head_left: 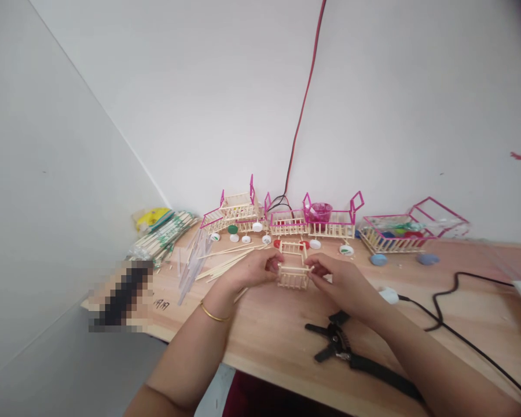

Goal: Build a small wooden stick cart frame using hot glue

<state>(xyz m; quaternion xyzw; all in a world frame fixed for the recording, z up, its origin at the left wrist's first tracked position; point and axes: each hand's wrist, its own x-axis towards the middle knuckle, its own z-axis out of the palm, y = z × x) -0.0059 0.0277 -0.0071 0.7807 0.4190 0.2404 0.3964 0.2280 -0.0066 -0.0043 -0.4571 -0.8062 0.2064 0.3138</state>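
Observation:
A small open box frame (pixel 293 282) made of pale wooden sticks stands on the table between my hands. My left hand (pixel 260 269) is closed at its left side, fingers curled around the edge. On the other side, my right hand (pixel 333 280) pinches the end of the frame's near top bar between thumb and fingers. Loose wooden sticks (pixel 226 265) lie just left of my left hand. Behind the frame stands a row of stick-built carts, among them a pink-trimmed cart (pixel 332 229) with bottle-cap wheels.
A black cutting tool (pixel 336 341) lies near the front edge below my right hand. Black cable (pixel 443 321) runs across the right side. Clear strips (pixel 190 271) and bagged sticks (pixel 169 234) are at the left. Another cart (pixel 393 237) stands back right, against the wall.

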